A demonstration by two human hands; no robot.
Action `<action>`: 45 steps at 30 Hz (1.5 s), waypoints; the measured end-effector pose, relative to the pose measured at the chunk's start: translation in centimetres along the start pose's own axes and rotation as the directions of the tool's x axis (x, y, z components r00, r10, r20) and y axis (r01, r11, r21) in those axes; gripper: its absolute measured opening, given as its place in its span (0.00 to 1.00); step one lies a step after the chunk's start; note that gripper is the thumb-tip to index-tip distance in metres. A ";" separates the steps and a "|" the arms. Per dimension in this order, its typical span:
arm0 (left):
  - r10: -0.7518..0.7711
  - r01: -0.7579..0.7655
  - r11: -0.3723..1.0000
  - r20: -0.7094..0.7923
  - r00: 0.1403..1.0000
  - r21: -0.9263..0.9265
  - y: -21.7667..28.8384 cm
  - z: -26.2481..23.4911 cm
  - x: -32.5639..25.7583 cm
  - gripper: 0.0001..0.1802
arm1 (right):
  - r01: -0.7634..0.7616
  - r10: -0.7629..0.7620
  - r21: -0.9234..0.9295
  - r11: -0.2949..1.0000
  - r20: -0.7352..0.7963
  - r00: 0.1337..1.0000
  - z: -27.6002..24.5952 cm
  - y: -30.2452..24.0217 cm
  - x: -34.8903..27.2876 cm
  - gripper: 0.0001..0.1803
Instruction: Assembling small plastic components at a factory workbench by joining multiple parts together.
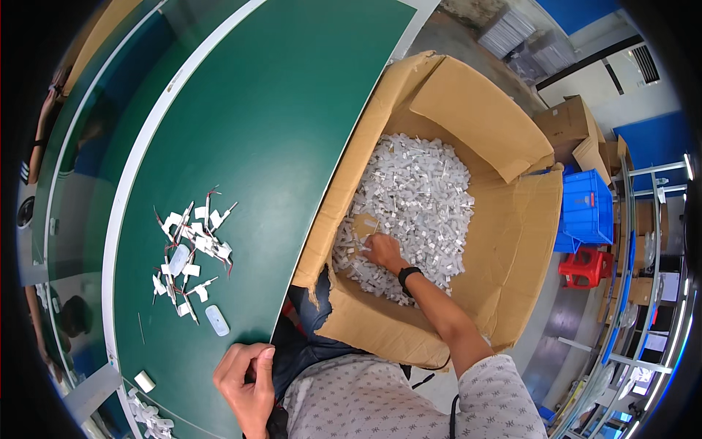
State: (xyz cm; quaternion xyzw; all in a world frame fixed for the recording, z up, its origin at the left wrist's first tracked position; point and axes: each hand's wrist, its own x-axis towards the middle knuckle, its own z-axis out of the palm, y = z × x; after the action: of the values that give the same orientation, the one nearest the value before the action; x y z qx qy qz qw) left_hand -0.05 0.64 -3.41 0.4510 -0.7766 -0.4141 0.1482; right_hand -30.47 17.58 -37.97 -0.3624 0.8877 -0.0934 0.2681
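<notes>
My right hand [382, 250], with a dark band on its wrist, reaches into a large open cardboard box [512, 241]. Its fingers are bent together at the left side of a heap of small white plastic pieces [424, 190]; whatever they pinch is too small to make out. My left hand [245, 377] rests by the near edge of the green table [256, 146], loosely closed, thumb against the curled fingers, with nothing visible in it. Ahead of it lies a small pale blue oval piece [217, 320]. Farther off is a loose cluster of white connectors with short red and black wires [197, 238].
The box stands against the table's right edge. A small white block [145, 381] lies at the table's near left, above more white pieces [150, 417]. To the right are a blue crate [589, 208], a red stool [585, 268] and shelving [651, 293].
</notes>
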 end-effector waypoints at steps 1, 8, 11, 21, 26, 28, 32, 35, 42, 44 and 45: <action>0.001 -0.001 1.000 0.002 1.000 0.001 0.0 0.0 0.0 0.04 | -0.028 0.028 0.015 1.000 0.002 1.000 0.0 -0.2 0.1 0.16; 0.072 -0.075 0.996 -0.070 0.995 -0.041 -0.7 0.8 0.0 0.03 | -0.031 0.031 -0.007 0.999 -0.013 0.999 0.9 0.4 0.2 0.16; 0.078 -0.081 0.996 -0.076 0.994 -0.043 -0.9 0.7 -0.1 0.02 | -0.053 0.053 0.006 0.999 0.083 0.995 0.5 0.0 0.1 0.16; 0.066 -0.071 0.995 -0.077 0.995 -0.063 -1.2 0.5 0.0 0.02 | 0.035 -0.035 -0.015 0.999 0.010 0.999 1.5 0.1 -1.1 0.08; 0.066 -0.070 0.994 -0.052 0.996 -0.084 -0.6 0.1 -0.2 0.02 | -0.140 0.037 0.475 0.869 0.220 0.975 -1.5 1.3 -0.3 0.05; 0.076 -0.081 0.991 -0.048 0.996 -0.110 -0.4 -0.2 -0.2 0.02 | -0.180 0.038 0.616 0.767 0.237 0.971 -5.5 0.2 0.0 0.07; 0.025 -0.016 0.950 0.025 0.999 -0.311 0.4 -0.3 -0.5 0.04 | 0.038 -0.093 0.823 0.567 0.018 0.995 -16.5 -6.6 -3.3 0.07; 0.045 0.072 0.836 0.198 0.979 -0.544 2.7 0.3 -0.1 0.16 | 0.436 -0.261 0.721 0.538 -0.349 0.900 -23.4 -13.2 -9.4 0.07; 0.181 0.135 0.537 0.270 0.946 -0.832 5.2 2.4 -0.3 0.17 | 0.819 -0.503 0.305 0.485 -0.669 0.547 -25.5 -22.1 -18.4 0.12; 0.163 0.103 0.556 0.230 0.959 -0.825 4.9 1.6 -0.6 0.16 | 0.822 -0.501 0.285 0.494 -0.679 0.537 -24.8 -22.9 -18.6 0.13; 0.146 0.081 0.570 0.198 0.969 -0.818 4.7 1.3 -0.8 0.14 | 0.829 -0.502 0.301 0.471 -0.682 0.532 -24.4 -23.2 -18.4 0.14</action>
State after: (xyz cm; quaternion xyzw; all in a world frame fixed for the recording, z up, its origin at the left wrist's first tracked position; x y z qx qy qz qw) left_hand -3.11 3.09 -0.42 0.2620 -0.5162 -0.7756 0.2516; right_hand -19.04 13.00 -1.65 -0.5493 0.6182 -0.5586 0.0635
